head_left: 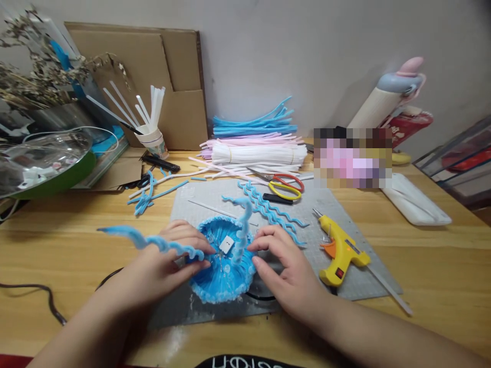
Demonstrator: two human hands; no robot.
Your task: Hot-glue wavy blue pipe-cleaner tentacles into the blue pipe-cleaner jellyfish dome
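Note:
A blue bowl-shaped pipe-cleaner piece (218, 286) with a frilled rim sits hollow side up over the grey cutting mat. Inside it is a small white square part (227, 244) beside some clear glue-like stuff. My left hand (178, 250) pinches the left rim, where a wavy blue pipe cleaner (153, 241) sticks out to the left over the fingers. On the right side, my right hand (282, 258) grips the rim between thumb and fingers. Another curled blue pipe cleaner (244, 225) rises from the inside near the right hand.
Wavy blue pipe cleaners (268, 207), scissors (286, 186) and a yellow glue gun (341, 250) lie on the cutting mat (368, 283). Behind are bundled pipe cleaners (257, 153) and a paper cup (152, 140) of glue sticks. A green-rimmed bowl (72, 168) stands left.

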